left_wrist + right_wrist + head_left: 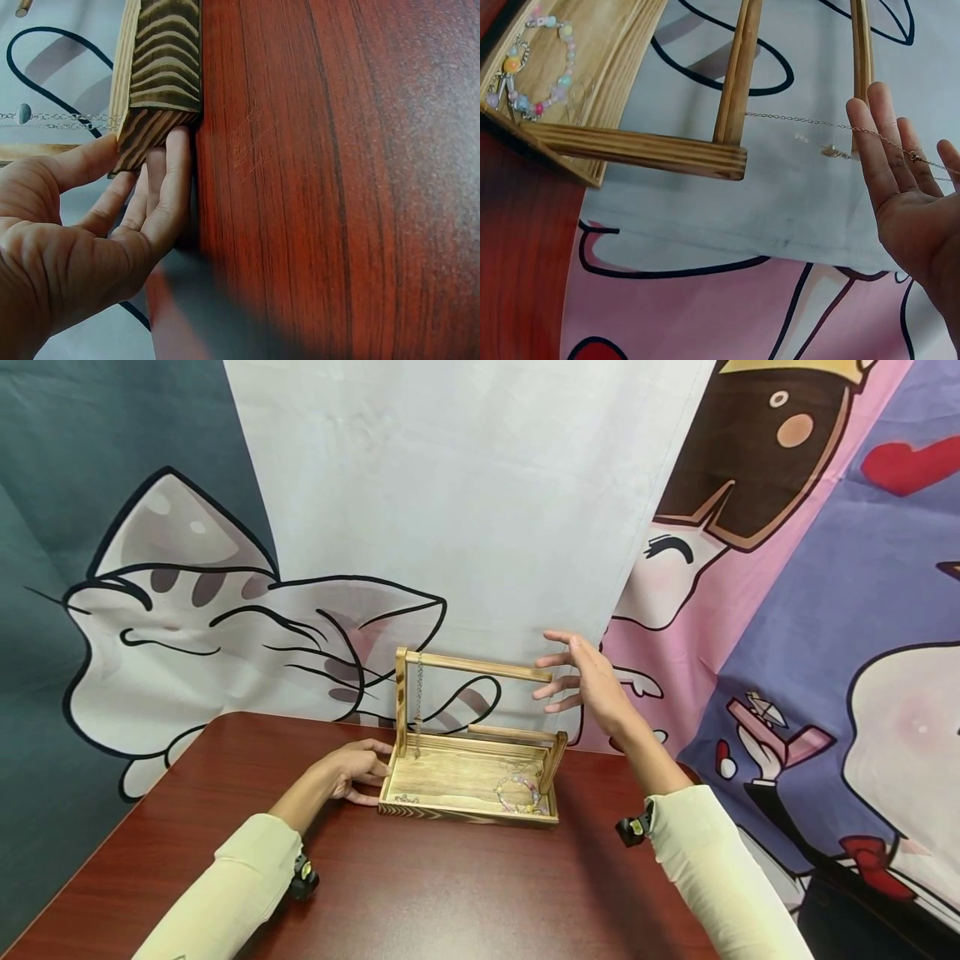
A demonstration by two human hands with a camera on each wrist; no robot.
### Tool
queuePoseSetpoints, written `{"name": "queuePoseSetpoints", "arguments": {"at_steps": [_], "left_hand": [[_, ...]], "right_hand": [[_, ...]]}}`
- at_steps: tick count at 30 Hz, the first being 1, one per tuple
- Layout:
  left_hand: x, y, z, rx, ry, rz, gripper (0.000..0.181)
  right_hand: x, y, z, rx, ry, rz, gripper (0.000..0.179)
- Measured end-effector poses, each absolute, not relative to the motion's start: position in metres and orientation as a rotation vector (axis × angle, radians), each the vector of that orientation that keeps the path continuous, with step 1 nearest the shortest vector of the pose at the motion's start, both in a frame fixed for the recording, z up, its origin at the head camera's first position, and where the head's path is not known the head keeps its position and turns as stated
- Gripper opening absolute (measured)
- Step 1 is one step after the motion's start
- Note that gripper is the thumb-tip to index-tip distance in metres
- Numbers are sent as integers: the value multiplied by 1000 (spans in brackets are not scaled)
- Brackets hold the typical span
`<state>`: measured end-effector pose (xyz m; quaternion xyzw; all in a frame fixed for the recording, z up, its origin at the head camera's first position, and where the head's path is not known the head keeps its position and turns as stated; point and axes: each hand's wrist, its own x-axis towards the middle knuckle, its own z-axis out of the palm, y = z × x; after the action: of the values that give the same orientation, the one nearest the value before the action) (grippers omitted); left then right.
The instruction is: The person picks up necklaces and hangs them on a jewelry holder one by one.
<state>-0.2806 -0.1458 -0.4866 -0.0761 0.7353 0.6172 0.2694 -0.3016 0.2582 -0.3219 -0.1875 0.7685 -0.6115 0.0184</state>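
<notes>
A wooden jewelry stand [468, 814] has a shallow tray, posts and two crossbars. At its left end my left hand [362, 771] grips the tray, thumb at the upper rim and fingers along the end and lower edge in the left wrist view. My right hand [596, 687] is raised by the free end of the upper bar [480, 668], fingers spread and fairly straight. A thin necklace chain [802, 120] crosses those fingers in the right wrist view; its upper part leaves the frame. A silver chain [419, 693] hangs from the upper bar's left part.
A beaded bracelet [566, 79] and fine jewelry lie at the tray's right end, with a small piece [407, 799] at the front left. The lower bar [513, 732] sits on a short right post [553, 764]. Behind the red-brown table [450, 885] hangs a cartoon-printed cloth [480, 510].
</notes>
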Motion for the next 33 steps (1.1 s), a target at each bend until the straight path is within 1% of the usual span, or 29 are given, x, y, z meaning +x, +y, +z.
{"name": "queuePoseSetpoints", "arguments": {"at_steps": [11,33], "left_hand": [[-280,-146,-487,-207,1980,1666,62],[-281,-146,-489,-202,1974,1680,61]], "right_hand": [[-311,259,-329,-532,2371,-1900,66],[-311,223,-334,-631,2294,-1865,66]]}}
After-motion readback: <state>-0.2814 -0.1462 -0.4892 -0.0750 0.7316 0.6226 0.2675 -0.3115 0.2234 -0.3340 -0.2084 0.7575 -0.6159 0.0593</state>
